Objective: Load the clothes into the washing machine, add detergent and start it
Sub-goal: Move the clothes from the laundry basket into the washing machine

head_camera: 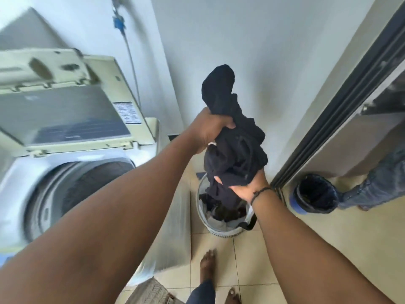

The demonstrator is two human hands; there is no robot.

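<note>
Clothing first: we hold a bundle of dark garments (234,148) up in the air, directly above the laundry basket (202,207) and to the right of the washing machine (26,176). Our left hand (210,128) grips the upper part of the bundle, fingers curled round a bunched fold, with a loose end of cloth sticking up above the fist. Our right hand (247,189) takes the bundle from below, palm up, fingers curled into the fabric; a thin dark cord sits round that wrist.

The basket stands on the tiled floor (306,238), just beside the machine's right wall, and we can see more clothes in it, dark and pale, with a black strap hanging over its rim. The machine is a top loader; its lid (65,115) is raised and the drum (87,185) lies open, though blur keeps us from telling what is inside.

Our bare feet (208,266) stand on the tiles below the basket. Farther right a dark-lined bin (315,194) stands near a sliding door frame (341,102).
</note>
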